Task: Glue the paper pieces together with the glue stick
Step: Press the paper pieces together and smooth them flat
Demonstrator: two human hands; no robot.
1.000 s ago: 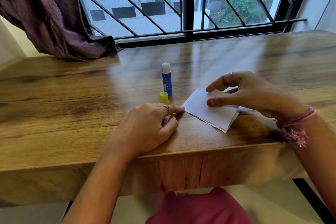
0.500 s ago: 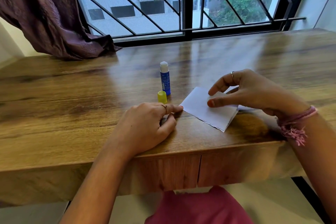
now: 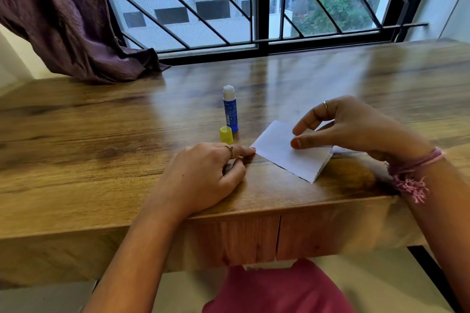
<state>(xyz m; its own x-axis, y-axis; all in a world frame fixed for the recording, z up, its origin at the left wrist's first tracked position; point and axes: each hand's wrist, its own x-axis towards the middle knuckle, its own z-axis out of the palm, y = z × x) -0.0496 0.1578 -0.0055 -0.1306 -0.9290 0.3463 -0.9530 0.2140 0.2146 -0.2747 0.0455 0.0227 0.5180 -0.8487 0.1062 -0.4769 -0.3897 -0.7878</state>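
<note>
A white folded paper piece [image 3: 277, 151] lies on the wooden table [image 3: 96, 150] near its front edge. My right hand [image 3: 356, 127] hovers over its right part, thumb tip pressing on the sheet and the other fingers curved above it. The edge of another paper piece [image 3: 343, 150] shows under that hand. My left hand [image 3: 201, 175] rests on the table with loosely curled fingers, its index fingertip touching the paper's left corner. A blue glue stick [image 3: 230, 109] stands upright and uncapped behind the paper, with its yellow cap [image 3: 226, 135] beside it.
A purple curtain [image 3: 63, 23] drapes onto the table's far left corner. A barred window [image 3: 254, 7] runs along the far edge. The table's front edge with a drawer seam [image 3: 278, 239] is just below my hands.
My right hand's index finger has lifted slightly off the paper. The left hand, glue stick and cap have stayed in place.
</note>
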